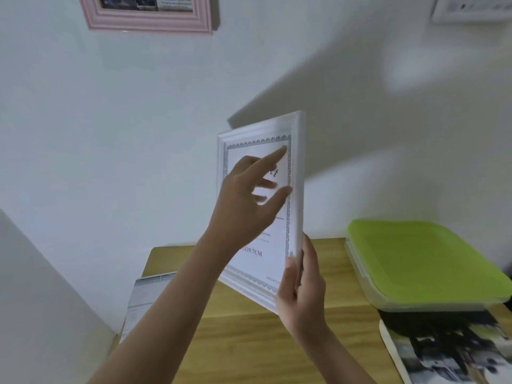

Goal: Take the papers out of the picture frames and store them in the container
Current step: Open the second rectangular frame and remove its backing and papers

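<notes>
The white frame point(297, 173) is held upright above the table point(249, 342), at about 12 o'clock from the person's wrists, its long axis near vertical with the top leaning slightly toward 1 o'clock. It is turned edge-on toward the right, so its front faces the left hand.

The right hand point(303, 295) grips the frame low on its right edge, thumb on the front and fingers wrapped behind; it carries the whole weight. The left hand point(246, 200) is spread and grasps nothing, hovering in front of the glass with the forefinger stretched toward the upper right corner at 1 o'clock; whether a fingertip touches the glass cannot be told. The left hand is the nearer to the frame's face, the right the nearer to its back, where any backing clips would likely sit, so a turn of the frame seems the next need.

The paper point(257, 253) is inside the frame, with a dark ornamental border. Near its bottom "29.7CM" can be read; other lines are too blurred.

The container point(415, 261), with a green lid on, lies on the table at 3 o'clock from the hands, well apart. A pink frame point(149, 20) hangs on the wall at 11 o'clock, another frame point(471, 9) at 1 o'clock. Printed sheets point(144, 295) lie at 8 o'clock, a dark picture point(448, 353) at 4 o'clock.
</notes>
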The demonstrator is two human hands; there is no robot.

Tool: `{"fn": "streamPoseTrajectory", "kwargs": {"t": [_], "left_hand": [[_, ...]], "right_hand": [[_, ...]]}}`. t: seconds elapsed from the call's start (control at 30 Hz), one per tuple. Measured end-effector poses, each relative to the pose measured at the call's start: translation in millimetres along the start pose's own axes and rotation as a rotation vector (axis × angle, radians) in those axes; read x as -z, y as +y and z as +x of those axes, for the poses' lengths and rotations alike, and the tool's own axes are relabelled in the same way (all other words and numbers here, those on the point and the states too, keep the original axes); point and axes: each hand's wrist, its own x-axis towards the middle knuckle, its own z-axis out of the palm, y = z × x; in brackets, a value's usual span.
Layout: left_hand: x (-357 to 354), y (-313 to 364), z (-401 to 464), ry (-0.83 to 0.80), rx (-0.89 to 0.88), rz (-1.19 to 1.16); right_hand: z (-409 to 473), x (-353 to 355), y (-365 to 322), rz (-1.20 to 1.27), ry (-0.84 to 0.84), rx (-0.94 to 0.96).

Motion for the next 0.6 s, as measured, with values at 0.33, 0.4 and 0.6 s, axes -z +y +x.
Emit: {"fn": "streamPoseTrajectory", "kwargs": {"t": [0.33,0.4,0.6], "left_hand": [[55,-79,-44,-0.001,0.361,0.022],[60,-78,-45,0.021,0.366,-0.025],[70,-69,-31,0.115,0.294,-0.190]], "right_hand": [[27,22,13,0.233,0.073,-0.053],[35,22,14,0.219,0.056,-0.017],[66,27,20,0.231,0.062,0.021]]}}
